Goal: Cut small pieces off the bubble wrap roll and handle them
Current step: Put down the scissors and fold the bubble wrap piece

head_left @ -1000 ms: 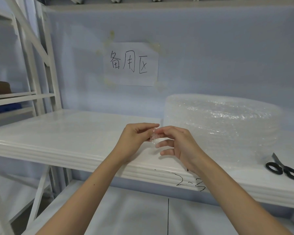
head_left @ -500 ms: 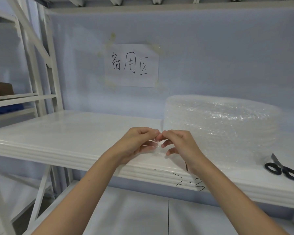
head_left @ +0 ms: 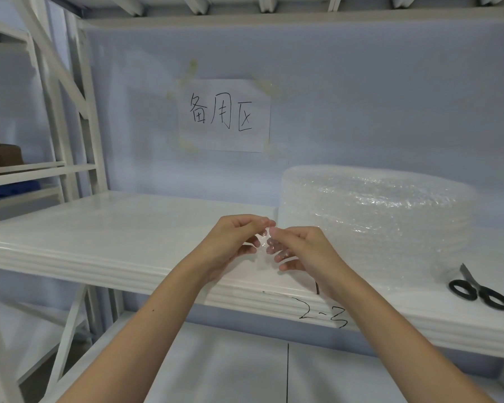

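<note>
While both hands meet above the front part of the shelf [head_left: 105, 228], they share one small clear piece [head_left: 264, 240] of bubble wrap, held clear of the shelf surface. The left hand [head_left: 235, 242] pinches the upper edge of the piece between thumb and forefinger, with the remaining fingers loosely curled beneath. The right hand [head_left: 301, 251] pinches the same edge from the other side; its lower fingers [head_left: 282, 256] are spread slightly and show through the transparent film. The two pinch points sit almost touching each other. How far the piece hangs below the fingers cannot be told, since the film is nearly invisible against the white shelf. The roll [head_left: 373, 216] of bubble wrap stands on the shelf just right of and behind the hands, its flat end facing up, its lower edge spreading onto the shelf. The scissors [head_left: 477, 289], with black handles, lie flat on the shelf to the right of the roll, near its base, blades pointing toward the back; the handles lie near the front edge of the shelf. The front edge of the shelf carries a handwritten mark [head_left: 323, 314] reading "2-3", below the right wrist. A paper sign [head_left: 226, 115] with handwritten characters is fixed to the pale blue wall above and left of the roll. A white frame [head_left: 70, 112] rises at the left end of the shelf, with further racking beyond it. A lower white shelf [head_left: 216, 373] lies beneath the forearms.
</note>
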